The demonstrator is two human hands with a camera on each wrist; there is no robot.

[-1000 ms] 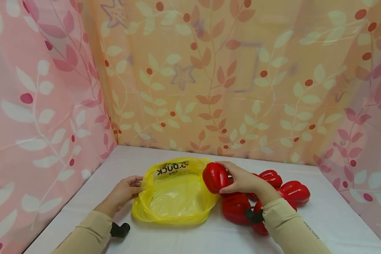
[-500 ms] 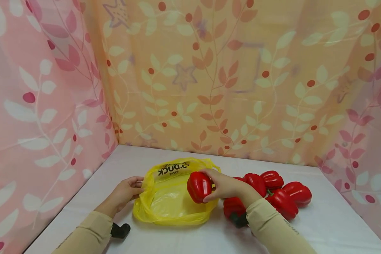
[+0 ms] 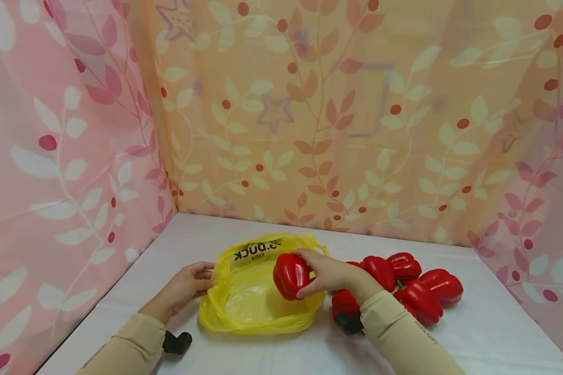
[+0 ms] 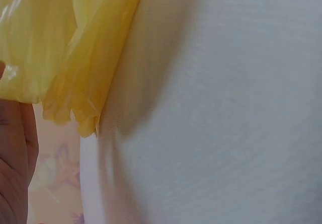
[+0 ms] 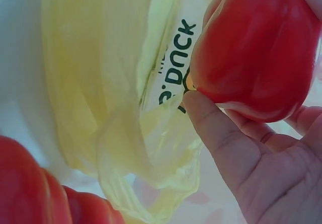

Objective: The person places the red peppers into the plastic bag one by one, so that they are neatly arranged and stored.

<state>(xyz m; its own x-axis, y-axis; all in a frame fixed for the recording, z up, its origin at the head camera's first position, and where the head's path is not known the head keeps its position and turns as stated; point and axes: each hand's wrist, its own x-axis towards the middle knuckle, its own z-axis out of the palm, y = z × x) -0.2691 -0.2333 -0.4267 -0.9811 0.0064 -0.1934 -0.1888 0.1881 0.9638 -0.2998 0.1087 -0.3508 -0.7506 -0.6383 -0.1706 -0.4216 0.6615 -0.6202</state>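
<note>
A yellow plastic bag (image 3: 258,329) with dark "DUCK KIDS" lettering lies on the white-covered table, its mouth spread wide. At the bag's left edge, my left hand (image 3: 187,286) holds the plastic with bent fingers; in the left wrist view, most of that hand (image 4: 15,158) is out of frame. My right hand (image 3: 323,272) grips a red bell pepper (image 3: 291,277) between thumb and fingers, over the right part of the bag's mouth. Up close in the right wrist view, the glossy pepper (image 5: 256,53) sits in the fingers beside the bag's printed side.
Several more red bell peppers (image 3: 419,301) lie grouped to the right, partly hidden by the right forearm. Dark wrist-worn pieces (image 3: 177,342) show by both sleeves. Patterned curtains (image 3: 319,120) stand behind the table and on both sides.
My right hand has carried the red bell pepper left and slightly down, from the bag's right rim to over its mouth. The left hand has stayed at the bag's edge.
</note>
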